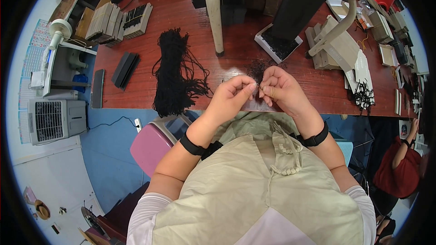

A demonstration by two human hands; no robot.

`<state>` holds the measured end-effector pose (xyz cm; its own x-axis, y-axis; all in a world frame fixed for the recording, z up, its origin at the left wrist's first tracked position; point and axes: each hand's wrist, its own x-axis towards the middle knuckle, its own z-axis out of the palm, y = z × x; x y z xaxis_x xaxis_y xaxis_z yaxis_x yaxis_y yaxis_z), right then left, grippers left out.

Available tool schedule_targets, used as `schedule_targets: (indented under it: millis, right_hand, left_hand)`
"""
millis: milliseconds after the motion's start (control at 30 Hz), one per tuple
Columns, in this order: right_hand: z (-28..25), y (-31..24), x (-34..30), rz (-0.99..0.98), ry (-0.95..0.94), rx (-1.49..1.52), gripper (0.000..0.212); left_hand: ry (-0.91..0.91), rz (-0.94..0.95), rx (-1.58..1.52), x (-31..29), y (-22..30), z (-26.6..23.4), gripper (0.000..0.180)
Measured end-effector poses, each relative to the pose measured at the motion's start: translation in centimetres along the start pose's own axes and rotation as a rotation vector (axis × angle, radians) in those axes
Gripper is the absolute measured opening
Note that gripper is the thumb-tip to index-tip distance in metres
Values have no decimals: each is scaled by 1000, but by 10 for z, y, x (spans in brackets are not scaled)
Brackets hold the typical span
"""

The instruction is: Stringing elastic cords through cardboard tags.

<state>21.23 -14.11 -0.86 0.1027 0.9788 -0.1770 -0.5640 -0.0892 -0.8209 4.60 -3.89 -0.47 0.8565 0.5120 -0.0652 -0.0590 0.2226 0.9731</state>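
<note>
Close together at the table's front edge, my left hand [232, 96] and my right hand [285, 90] are both pinched, fingertips almost meeting. Whatever lies between the fingers is too small to make out. Just beyond them, small black bits [260, 66] are scattered on the red-brown table [136, 76]. A shallow white box [268, 51] holding more black bits is behind these. To the left of my left hand lies a thick bundle of black cords [172, 75], its loose strands trailing toward that hand.
A pale metal stand leg [214, 13] and a tall black block [302, 7] rise beyond my hands. Stacked grey cards [106, 22] and black strips [125, 71] sit left. White cards with black cords [362, 79] lie right. Another person in a dark red top [397, 168] is far right.
</note>
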Motion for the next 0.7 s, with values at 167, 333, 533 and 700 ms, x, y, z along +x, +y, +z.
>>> schedule_targets:
  millis: [167,333,533,700]
  right_hand:
    - [4,-1,1,-18,21,-24,16]
    - [7,-5,-2,-12,30,-49,18]
    - [11,-10,-1,-96,112,-304,21]
    - [0,2,1,-147,27,-51,10]
  left_hand:
    - [6,-66,-28,0,1,-1,12]
    - [-5,-80,-51,-1,2,-1,12]
    - [5,17,-10,1,-5,2,11]
    - [-53,-69,-13,-1,3,2,10]
